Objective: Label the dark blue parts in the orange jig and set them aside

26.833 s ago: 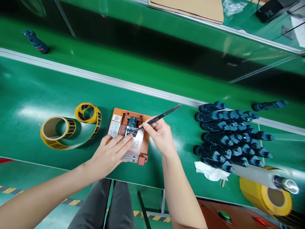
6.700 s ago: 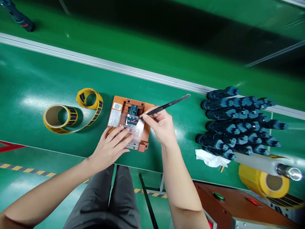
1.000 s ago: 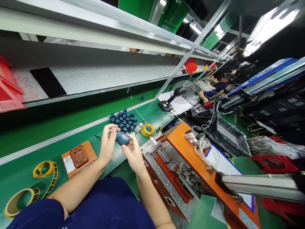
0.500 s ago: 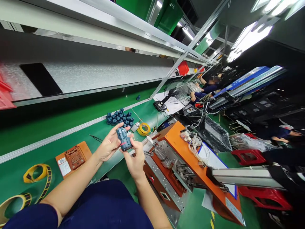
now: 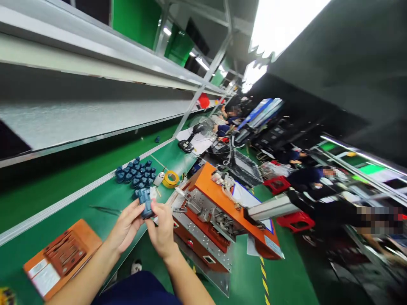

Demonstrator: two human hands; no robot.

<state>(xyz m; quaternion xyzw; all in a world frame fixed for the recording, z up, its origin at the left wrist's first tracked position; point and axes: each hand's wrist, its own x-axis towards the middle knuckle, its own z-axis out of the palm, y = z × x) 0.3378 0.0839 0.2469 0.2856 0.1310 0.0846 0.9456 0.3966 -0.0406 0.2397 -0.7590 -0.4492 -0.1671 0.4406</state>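
Between my two hands is a small dark blue plastic housing, held above the front edge of the green bench. My left hand grips it from the left, thumb and fingers on its side. On its right side my right hand closes round it with thumb and fingers. Just beyond lies a cluster of similar blue parts, next to a small white bottle and a roll of yellow tape. Tweezers rest on the bench left of my hands.
An orange fixture block lies on the bench at left. To my right stands an orange press machine with metal plates and hoses. A fan is farther along the bench. A shelf runs above it. Other people work in the background.
The view has swung to the right, so the bench items appear farther left. Both hands still hold the blue housing, which now looks more upright and less clear.
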